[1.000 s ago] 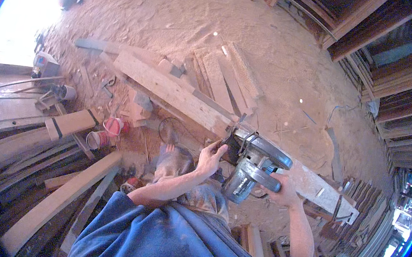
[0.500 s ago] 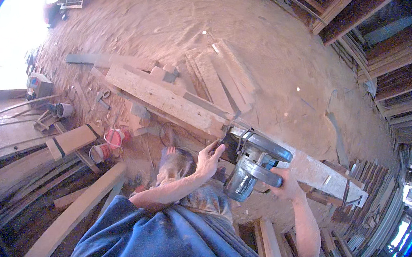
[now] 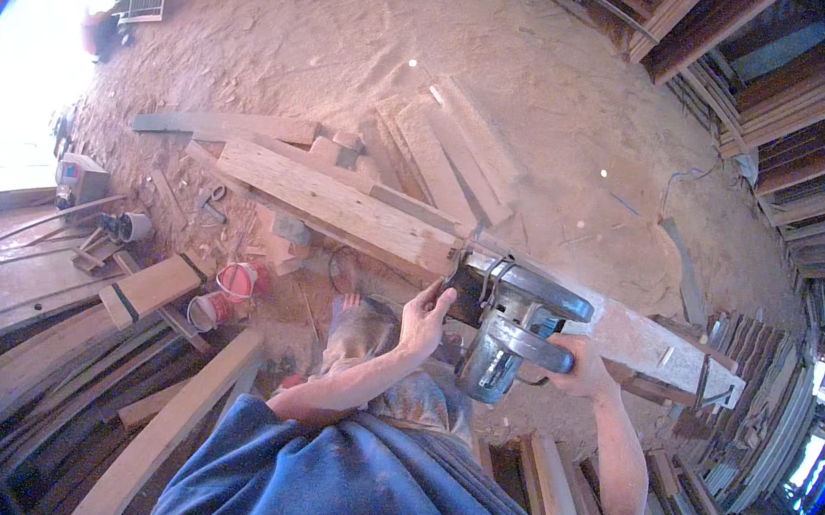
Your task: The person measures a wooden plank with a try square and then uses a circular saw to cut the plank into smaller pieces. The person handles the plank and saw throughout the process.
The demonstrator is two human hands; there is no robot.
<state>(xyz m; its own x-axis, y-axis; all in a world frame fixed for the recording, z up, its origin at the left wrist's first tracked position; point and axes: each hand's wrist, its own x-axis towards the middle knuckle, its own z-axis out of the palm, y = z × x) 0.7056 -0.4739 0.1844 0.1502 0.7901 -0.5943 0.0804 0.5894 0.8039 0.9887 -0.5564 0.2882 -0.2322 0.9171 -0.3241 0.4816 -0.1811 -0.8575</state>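
A circular saw (image 3: 510,333) with a grey motor housing rests on a long wooden beam (image 3: 338,199), near the middle of the beam. My right hand (image 3: 582,368) is wrapped around the saw's rear handle. At the saw's left side, the fingers of my left hand (image 3: 424,319) close at the edge of its dark base plate (image 3: 470,294), thumb uppermost. Sawdust whitens the beam's right part (image 3: 655,341), where a dark clamp-like piece (image 3: 703,381) crosses near the end. The blade is hidden from sight.
Loose planks (image 3: 438,155) lie on the sawdust-covered ground beyond the beam. Two red-and-white buckets (image 3: 237,281) stand at the left, near a hammer (image 3: 209,204). Long boards (image 3: 168,433) flank me on both sides. Timber racks (image 3: 779,115) fill the far right.
The whole view has shifted slightly. Both hands keep the same hold, and the saw stays at the same place on the beam.
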